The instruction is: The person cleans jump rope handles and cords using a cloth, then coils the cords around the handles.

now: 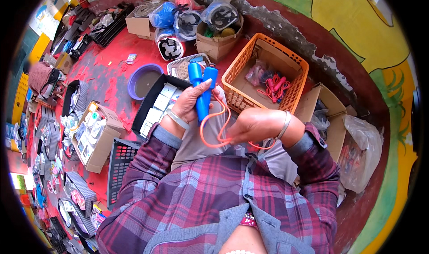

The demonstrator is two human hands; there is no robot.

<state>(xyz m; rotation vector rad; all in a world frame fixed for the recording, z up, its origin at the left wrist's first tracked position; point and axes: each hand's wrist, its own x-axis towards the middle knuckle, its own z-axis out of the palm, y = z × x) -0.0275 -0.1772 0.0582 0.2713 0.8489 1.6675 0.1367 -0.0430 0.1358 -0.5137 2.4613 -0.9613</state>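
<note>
Two blue jump rope handles (203, 103) lie side by side in my left hand (190, 101), whose fingers wrap round them above my lap. The orange cord (204, 128) runs from the handles in a loop toward my right hand (251, 125). That hand is closed on the cord, and a length of it trails out below my wrist. Beyond my right hand stands an orange plastic basket (227, 77); a cardboard sheet lines it, and a pink jump rope (275, 87) lies inside beside a clear plastic bag.
A black tray (139, 115) of small white boxes is left of my lap, near a purple basin (130, 85). Cartons of bagged helmets (187, 24) stand against the wall. An open carton (313, 100) and a plastic bag (364, 138) sit at my right; goods cover the far left.
</note>
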